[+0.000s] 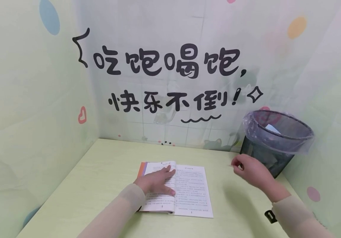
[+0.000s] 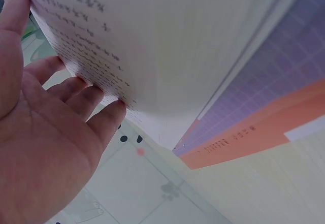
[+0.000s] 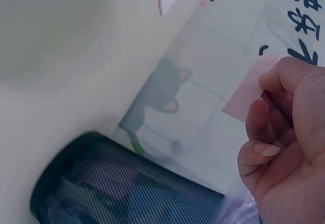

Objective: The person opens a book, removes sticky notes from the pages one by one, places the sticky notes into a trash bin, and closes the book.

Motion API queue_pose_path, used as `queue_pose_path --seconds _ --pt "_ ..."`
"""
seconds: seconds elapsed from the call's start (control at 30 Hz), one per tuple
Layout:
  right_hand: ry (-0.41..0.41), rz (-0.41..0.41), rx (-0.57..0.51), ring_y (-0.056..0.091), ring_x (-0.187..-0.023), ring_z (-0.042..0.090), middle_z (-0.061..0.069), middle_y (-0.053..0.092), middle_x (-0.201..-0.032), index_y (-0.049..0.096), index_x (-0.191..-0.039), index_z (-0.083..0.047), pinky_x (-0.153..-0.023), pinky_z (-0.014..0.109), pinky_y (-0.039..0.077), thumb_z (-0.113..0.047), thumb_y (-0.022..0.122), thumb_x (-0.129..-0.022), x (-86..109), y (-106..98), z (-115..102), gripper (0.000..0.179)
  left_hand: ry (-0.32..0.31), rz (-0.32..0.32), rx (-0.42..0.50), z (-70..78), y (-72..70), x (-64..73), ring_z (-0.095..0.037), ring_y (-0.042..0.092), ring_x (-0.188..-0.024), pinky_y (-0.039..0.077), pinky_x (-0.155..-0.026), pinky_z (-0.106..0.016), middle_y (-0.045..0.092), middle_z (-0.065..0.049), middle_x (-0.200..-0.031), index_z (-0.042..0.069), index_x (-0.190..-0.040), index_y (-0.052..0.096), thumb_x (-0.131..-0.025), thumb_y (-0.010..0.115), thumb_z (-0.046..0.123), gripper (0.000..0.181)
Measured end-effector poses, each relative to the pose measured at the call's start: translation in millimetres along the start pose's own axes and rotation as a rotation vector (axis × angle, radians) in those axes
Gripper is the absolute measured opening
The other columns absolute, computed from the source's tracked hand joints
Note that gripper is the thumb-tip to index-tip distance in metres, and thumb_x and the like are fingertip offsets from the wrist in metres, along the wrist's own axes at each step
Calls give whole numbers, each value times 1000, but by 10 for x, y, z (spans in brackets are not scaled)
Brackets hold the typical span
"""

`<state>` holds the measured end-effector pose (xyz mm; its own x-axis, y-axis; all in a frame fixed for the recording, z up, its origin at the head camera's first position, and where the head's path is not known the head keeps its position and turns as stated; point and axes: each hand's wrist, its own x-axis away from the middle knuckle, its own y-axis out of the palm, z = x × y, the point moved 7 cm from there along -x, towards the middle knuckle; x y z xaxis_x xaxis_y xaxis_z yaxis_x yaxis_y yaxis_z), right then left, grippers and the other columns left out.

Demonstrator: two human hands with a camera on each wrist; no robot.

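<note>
An open book lies on the table, its printed pages facing up. My left hand rests on the left page near the spine, fingers spread and holding the page flat. In the left wrist view, the fingertips of that hand touch the page, and a purple sheet and an orange cover flap show beneath it. To the right of the book, my right hand is raised in front of the bin. It pinches a small pink slip of paper between thumb and index finger.
A black mesh bin lined with a translucent bag stands at the back right, with a pale piece of paper inside. A black tag marked 1 is by the right sleeve. Printed fabric walls enclose the table.
</note>
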<state>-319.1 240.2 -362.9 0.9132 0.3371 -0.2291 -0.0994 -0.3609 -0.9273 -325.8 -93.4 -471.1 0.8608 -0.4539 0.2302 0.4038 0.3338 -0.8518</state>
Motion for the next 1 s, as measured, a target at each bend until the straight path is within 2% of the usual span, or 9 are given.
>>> queue_pose_path --seconds 0.13,0.27,0.4,0.53,0.67,0.73,1.0 --pt "-4 45 46 62 -83 13 1 73 -96 75 -103 -11 -75 40 56 -10 72 -99 -69 -275 65 6 -4 0 -5 -17 21 -10 -36 25 -170 30 -136 -57 20 -8 -185 22 -174 36 -92 84 55 101" --pt "27 77 62 64 -85 18 10 74 -103 76 -107 -8 -75 41 55 -12 70 -101 -130 -569 162 9 -5 4 -15 -21 25 -24 -35 27 -170 32 -135 -57 21 -7 -185 23 -173 36 -91 85 56 101" --pt "33 163 84 67 -86 24 17 76 -108 77 -111 -4 -75 44 56 -11 68 -103 -185 -876 273 15 -5 6 -15 -24 18 -28 -35 27 -170 33 -135 -57 21 -6 -185 23 -173 36 -91 85 57 101" --pt "83 247 102 67 -88 31 21 74 -111 77 -114 -3 -73 44 53 -13 65 -104 -232 -1125 408 19 -12 5 -1 -32 13 -12 -36 26 -170 31 -135 -58 20 -6 -186 24 -174 36 -91 85 57 102" --pt "143 277 109 64 -91 35 26 70 -117 75 -118 -1 -71 40 48 -16 64 -106 -262 -1290 537 23 -18 3 11 -39 16 7 -34 23 -171 30 -136 -58 19 -5 -186 24 -174 35 -91 85 57 102" --pt "170 287 116 65 -94 38 27 69 -119 74 -120 -1 -72 42 49 -17 63 -107 -270 -1357 590 24 -18 2 13 -38 19 11 -33 23 -171 30 -136 -58 19 -5 -186 24 -174 35 -91 85 56 102" --pt "255 312 135 60 -107 51 33 59 -128 70 -125 3 -83 67 51 -16 57 -108 -253 -1526 732 29 -6 12 -3 -15 9 9 -35 27 -170 32 -135 -57 21 -6 -185 23 -173 37 -91 85 56 100"
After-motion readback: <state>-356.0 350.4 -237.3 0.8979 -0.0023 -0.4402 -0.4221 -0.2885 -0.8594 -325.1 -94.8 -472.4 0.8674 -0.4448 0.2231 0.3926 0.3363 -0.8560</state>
